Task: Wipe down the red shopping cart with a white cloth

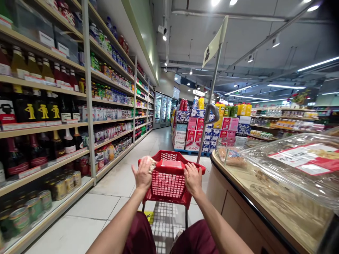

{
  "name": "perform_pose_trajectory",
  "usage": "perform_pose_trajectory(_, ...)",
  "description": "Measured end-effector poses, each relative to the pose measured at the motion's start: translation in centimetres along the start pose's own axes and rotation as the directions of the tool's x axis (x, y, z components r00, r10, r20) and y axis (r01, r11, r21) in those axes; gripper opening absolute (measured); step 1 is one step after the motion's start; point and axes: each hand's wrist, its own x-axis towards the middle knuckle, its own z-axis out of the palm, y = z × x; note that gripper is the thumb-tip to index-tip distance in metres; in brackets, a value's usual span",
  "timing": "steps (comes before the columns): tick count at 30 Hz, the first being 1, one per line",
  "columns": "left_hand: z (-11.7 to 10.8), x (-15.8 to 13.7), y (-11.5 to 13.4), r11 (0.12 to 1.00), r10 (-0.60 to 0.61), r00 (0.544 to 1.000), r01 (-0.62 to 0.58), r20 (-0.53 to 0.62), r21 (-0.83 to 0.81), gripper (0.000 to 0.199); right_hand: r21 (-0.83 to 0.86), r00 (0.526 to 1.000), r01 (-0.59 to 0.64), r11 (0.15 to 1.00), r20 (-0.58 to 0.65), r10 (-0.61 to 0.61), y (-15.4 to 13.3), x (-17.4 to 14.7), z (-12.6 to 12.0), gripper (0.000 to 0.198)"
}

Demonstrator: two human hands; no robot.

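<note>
A red plastic shopping cart (168, 186) with a mesh basket is directly before me, and its inside looks bare through the mesh. My left hand (143, 173) is closed over the left end of the red handle (169, 165), its thumb sticking out to the side. A crumpled whitish thing (152, 165), perhaps cloth or paper, lies against that hand's fingers; its kind is unclear. On the handle's right part, my right hand (193, 178) rests with its fingers curled over the bar. A grey pole (215, 76) bearing a pale flag (215, 41) rises behind the right end.
Shelves of bottles and cans (111, 95) line the left side. To the right stands a wooden counter (225, 208) with clear plastic covers (265, 165). Stacked drink cartons (194, 132) stand ahead, beside the tiled aisle (156, 141). Glass-door fridges (162, 108) are farther back.
</note>
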Motion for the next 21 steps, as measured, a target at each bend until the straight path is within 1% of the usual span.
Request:
perform_pose_trajectory(1, 0.1, 0.0, 0.5, 0.998, 0.067, 0.997, -0.066, 0.029, -0.021, 0.04, 0.006, 1.0, 0.016, 1.0, 0.005, -0.016, -0.4, 0.1, 0.1, 0.043)
perform_pose_trajectory(2, 0.2, -0.1, 1.1, 0.985, 0.166, 0.984, -0.162, 0.068, -0.058, 0.04, 0.016, 0.999, 0.036, 0.999, 0.014, -0.037, -0.8, 0.1, 0.1, 0.042)
perform_pose_trajectory(3, 0.2, -0.1, 1.6, 0.963, 0.262, 0.96, -0.252, 0.103, -0.098, 0.04, 0.027, 0.998, 0.053, 0.998, 0.024, -0.054, -1.1, 0.3, 0.1, 0.041)
perform_pose_trajectory(4, 0.1, -0.1, 1.8, 0.944, 0.321, 0.938, -0.306, 0.127, -0.127, 0.04, 0.034, 0.998, 0.062, 0.998, 0.032, -0.063, -1.3, 0.4, 0.0, 0.041)
perform_pose_trajectory(5, 0.0, 0.1, 1.8, 0.943, 0.322, 0.937, -0.305, 0.138, -0.134, 0.04, 0.035, 0.997, 0.06, 0.998, 0.037, -0.061, -1.3, 0.5, -0.1, 0.041)
perform_pose_trajectory(6, -0.2, 0.3, 1.5, 0.963, 0.259, 0.957, -0.245, 0.133, -0.117, 0.04, 0.03, 0.998, 0.045, 0.999, 0.039, -0.046, -1.1, 0.6, -0.2, 0.041)
perform_pose_trajectory(7, -0.5, 0.5, 1.1, 0.987, 0.147, 0.983, -0.138, 0.114, -0.085, 0.041, 0.021, 0.999, 0.021, 1.0, 0.038, -0.022, -0.8, 0.7, -0.4, 0.041)
perform_pose_trajectory(8, -0.7, 0.8, 0.8, 0.998, 0.029, 0.996, -0.025, 0.09, -0.054, 0.041, 0.012, 0.999, -0.005, 1.0, 0.036, 0.004, -0.5, 0.6, -0.5, 0.042)
perform_pose_trajectory(9, -0.8, 1.0, 0.7, 0.998, -0.055, 0.996, 0.057, 0.072, -0.037, 0.041, 0.008, 0.999, -0.025, 1.0, 0.036, 0.024, -0.2, 0.6, -0.5, 0.042)
perform_pose_trajectory(10, -0.8, 1.1, 0.9, 0.996, -0.08, 0.994, 0.083, 0.072, -0.036, 0.042, 0.009, 0.999, -0.034, 0.999, 0.04, 0.033, 0.0, 0.6, -0.5, 0.043)
perform_pose_trajectory(11, -0.8, 1.2, 1.4, 0.998, -0.039, 0.995, 0.044, 0.093, -0.054, 0.042, 0.015, 0.998, -0.034, 0.999, 0.044, 0.034, 0.1, 0.5, -0.4, 0.043)
perform_pose_trajectory(12, -0.6, 1.1, 2.1, 0.995, 0.057, 0.99, -0.046, 0.129, -0.087, 0.042, 0.023, 0.999, -0.028, 0.999, 0.047, 0.027, 0.1, 0.5, -0.3, 0.043)
perform_pose_trajectory(14, -0.3, 0.9, 3.5, 0.959, 0.262, 0.947, -0.233, 0.184, -0.164, 0.042, 0.035, 0.999, 0.001, 0.999, 0.052, -0.003, 0.1, 0.5, -0.2, 0.043)
perform_pose_trajectory(15, -0.2, 0.8, 3.9, 0.942, 0.313, 0.93, -0.278, 0.193, -0.187, 0.042, 0.034, 0.999, 0.01, 0.999, 0.053, -0.012, 0.2, 0.5, -0.3, 0.042)
perform_pose_trajectory(16, -0.2, 0.8, 4.0, 0.944, 0.306, 0.933, -0.271, 0.19, -0.189, 0.042, 0.029, 0.999, 0.007, 1.0, 0.05, -0.008, 0.4, 0.5, -0.4, 0.042)
perform_pose_trajectory(17, -0.2, 0.9, 3.9, 0.962, 0.243, 0.954, -0.213, 0.178, -0.172, 0.043, 0.023, 0.999, -0.005, 1.0, 0.043, 0.004, 0.7, 0.5, -0.5, 0.042)
perform_pose_trajectory(18, -0.3, 1.1, 3.6, 0.982, 0.144, 0.977, -0.121, 0.16, -0.143, 0.044, 0.019, 0.999, -0.022, 1.0, 0.033, 0.022, 1.0, 0.6, -0.7, 0.042)
perform_pose_trajectory(19, -0.3, 1.3, 3.5, 0.993, 0.044, 0.989, -0.027, 0.143, -0.116, 0.045, 0.018, 0.999, -0.041, 0.999, 0.023, 0.04, 1.2, 0.6, -0.8, 0.042)
perform_pose_trajectory(20, -0.3, 1.5, 3.4, 0.994, -0.02, 0.99, 0.034, 0.137, -0.102, 0.045, 0.023, 0.998, -0.052, 0.998, 0.019, 0.052, 1.4, 0.5, -0.9, 0.042)
perform_pose_trajectory(21, -0.3, 1.6, 3.7, 0.994, -0.025, 0.989, 0.041, 0.148, -0.106, 0.045, 0.035, 0.998, -0.054, 0.998, 0.022, 0.053, 1.5, 0.5, -0.9, 0.042)
